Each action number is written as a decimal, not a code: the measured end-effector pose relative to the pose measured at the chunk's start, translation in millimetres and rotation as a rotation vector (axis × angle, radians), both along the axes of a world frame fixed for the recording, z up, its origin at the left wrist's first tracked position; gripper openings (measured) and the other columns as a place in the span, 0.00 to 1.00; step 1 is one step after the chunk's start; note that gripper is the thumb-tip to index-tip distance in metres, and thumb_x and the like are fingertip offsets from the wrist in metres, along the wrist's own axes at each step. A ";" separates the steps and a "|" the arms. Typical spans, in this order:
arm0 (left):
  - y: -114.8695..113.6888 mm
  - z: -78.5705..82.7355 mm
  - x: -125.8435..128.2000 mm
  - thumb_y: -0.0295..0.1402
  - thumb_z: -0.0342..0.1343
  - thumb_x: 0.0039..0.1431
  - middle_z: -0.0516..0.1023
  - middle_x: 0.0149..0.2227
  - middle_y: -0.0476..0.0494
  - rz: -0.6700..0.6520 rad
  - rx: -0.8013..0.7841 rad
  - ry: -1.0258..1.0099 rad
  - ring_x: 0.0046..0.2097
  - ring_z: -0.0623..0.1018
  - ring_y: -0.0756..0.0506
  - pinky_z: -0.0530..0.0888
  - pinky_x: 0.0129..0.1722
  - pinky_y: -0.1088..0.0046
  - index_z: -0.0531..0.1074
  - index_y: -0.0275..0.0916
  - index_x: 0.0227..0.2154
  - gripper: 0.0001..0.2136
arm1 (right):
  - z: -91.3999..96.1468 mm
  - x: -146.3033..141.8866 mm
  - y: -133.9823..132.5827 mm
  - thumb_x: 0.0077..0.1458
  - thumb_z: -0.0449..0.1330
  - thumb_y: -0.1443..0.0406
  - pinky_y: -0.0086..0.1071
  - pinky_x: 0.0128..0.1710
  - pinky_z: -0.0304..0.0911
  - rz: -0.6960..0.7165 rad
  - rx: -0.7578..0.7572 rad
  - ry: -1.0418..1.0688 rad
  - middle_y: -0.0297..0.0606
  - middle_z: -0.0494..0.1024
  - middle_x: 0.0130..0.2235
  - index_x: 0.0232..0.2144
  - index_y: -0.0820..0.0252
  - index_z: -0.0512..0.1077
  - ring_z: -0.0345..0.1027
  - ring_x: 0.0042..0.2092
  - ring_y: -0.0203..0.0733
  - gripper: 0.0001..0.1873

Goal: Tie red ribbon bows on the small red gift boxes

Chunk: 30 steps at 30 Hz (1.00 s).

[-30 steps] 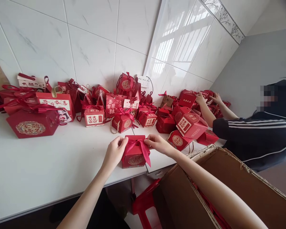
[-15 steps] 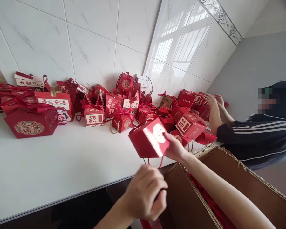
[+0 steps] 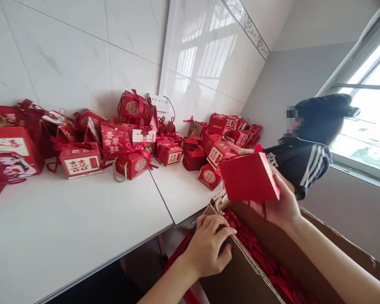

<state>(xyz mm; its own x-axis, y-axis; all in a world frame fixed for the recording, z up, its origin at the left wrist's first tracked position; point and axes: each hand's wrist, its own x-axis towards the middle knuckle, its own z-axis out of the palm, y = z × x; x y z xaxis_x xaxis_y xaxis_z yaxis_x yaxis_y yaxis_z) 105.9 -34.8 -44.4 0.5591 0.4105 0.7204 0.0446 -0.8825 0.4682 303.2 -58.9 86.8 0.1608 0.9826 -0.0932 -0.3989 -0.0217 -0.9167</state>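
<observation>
My right hand grips a red paper gift box from its right side and below. The box is tilted over the cardboard box, with a plain red face toward me and red cord hanging beneath it. My left hand is curled at the near rim of the large cardboard box, fingers over the edge and thumb on the outer side. Inside that cardboard box lie many red packages; my right forearm crosses above them.
Red gift boxes with ribbons stand along the wall on the white table. More are piled at its far end. A power strip sits behind them. Another person in a dark striped top works at the right, near a window.
My view has swung right. My right hand has carried the gift box from the table's edge to over the cardboard box, turning it. My left hand has moved to the cardboard box's rim.
</observation>
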 end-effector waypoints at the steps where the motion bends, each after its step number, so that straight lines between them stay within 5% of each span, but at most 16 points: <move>1: 1.1 1.6 -0.4 0.28 0.51 0.52 0.72 0.43 0.41 -0.010 -0.012 -0.011 0.49 0.71 0.42 0.65 0.49 0.63 0.69 0.40 0.44 0.15 | 2.1 9.2 -9.2 0.55 0.53 0.52 0.37 0.32 0.74 -0.093 -0.028 0.047 0.34 0.81 0.34 0.39 0.52 0.72 0.76 0.35 0.44 0.16; 6: 7.7 25.6 6.7 0.26 0.47 0.57 0.73 0.44 0.41 -0.002 -0.027 -0.165 0.49 0.71 0.45 0.64 0.49 0.66 0.65 0.39 0.46 0.14 | 0.0 36.4 -53.7 0.54 0.52 0.52 0.34 0.25 0.73 -0.413 -0.102 0.205 0.38 0.80 0.36 0.42 0.51 0.70 0.77 0.37 0.47 0.17; 10: 1.6 70.9 40.2 0.31 0.42 0.61 0.59 0.61 0.32 0.008 0.076 -0.190 0.64 0.57 0.40 0.56 0.59 0.58 0.49 0.33 0.60 0.25 | -11.8 32.4 -71.5 0.49 0.59 0.57 0.38 0.27 0.74 -0.435 -0.052 0.146 0.38 0.80 0.35 0.40 0.55 0.69 0.76 0.35 0.48 0.15; 13: -23.4 87.3 64.6 0.41 0.45 0.60 0.51 0.65 0.29 -0.084 0.047 -0.011 0.66 0.50 0.37 0.51 0.62 0.51 0.45 0.28 0.62 0.32 | -14.7 27.1 -72.6 0.49 0.59 0.57 0.35 0.27 0.74 -0.434 -0.026 0.153 0.38 0.80 0.33 0.40 0.57 0.70 0.76 0.32 0.45 0.16; 15: -44.2 83.2 67.5 0.43 0.48 0.58 0.54 0.64 0.31 -0.238 0.066 0.096 0.66 0.52 0.38 0.54 0.62 0.53 0.54 0.30 0.59 0.30 | -15.9 32.7 -73.6 0.51 0.57 0.55 0.33 0.27 0.74 -0.491 -0.009 0.142 0.36 0.79 0.32 0.40 0.57 0.69 0.75 0.30 0.42 0.16; 18: -65.3 66.5 51.9 0.36 0.47 0.60 0.68 0.58 0.41 -0.500 0.242 0.081 0.61 0.64 0.45 0.59 0.61 0.65 0.72 0.37 0.40 0.12 | -29.5 57.2 -85.5 0.50 0.57 0.50 0.35 0.31 0.73 -0.604 -0.018 -0.014 0.34 0.78 0.34 0.40 0.53 0.67 0.74 0.32 0.42 0.19; 20: -67.6 55.7 36.4 0.31 0.47 0.59 0.75 0.51 0.44 -0.499 0.319 0.037 0.56 0.69 0.47 0.61 0.60 0.69 0.73 0.38 0.34 0.09 | -52.9 76.9 -103.2 0.47 0.58 0.48 0.40 0.37 0.72 -0.643 -0.069 -0.259 0.34 0.76 0.38 0.43 0.51 0.64 0.73 0.37 0.44 0.23; 24: -54.7 39.3 14.1 0.28 0.49 0.55 0.77 0.47 0.42 -0.318 0.297 0.144 0.54 0.71 0.43 0.58 0.60 0.61 0.70 0.36 0.43 0.13 | -128.3 100.5 -154.7 0.43 0.62 0.50 0.51 0.52 0.60 -0.676 -0.301 -0.978 0.41 0.68 0.45 0.47 0.55 0.60 0.66 0.47 0.51 0.31; 30: -55.8 13.2 13.7 0.27 0.52 0.51 0.76 0.43 0.45 -0.264 0.130 0.152 0.53 0.71 0.44 0.52 0.62 0.63 0.66 0.41 0.46 0.17 | -234.0 91.7 -208.9 0.48 0.56 0.52 0.51 0.57 0.54 -0.396 -0.530 -1.293 0.49 0.60 0.50 0.50 0.59 0.56 0.60 0.55 0.56 0.29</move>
<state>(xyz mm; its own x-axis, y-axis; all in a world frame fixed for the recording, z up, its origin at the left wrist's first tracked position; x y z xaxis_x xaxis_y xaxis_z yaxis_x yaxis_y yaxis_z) 119.6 -90.7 -31.2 0.7389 0.1468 0.6576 -0.1332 -0.9249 0.3562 394.9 -267.8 -147.2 0.6594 0.7518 -0.0066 0.6241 -0.5523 -0.5527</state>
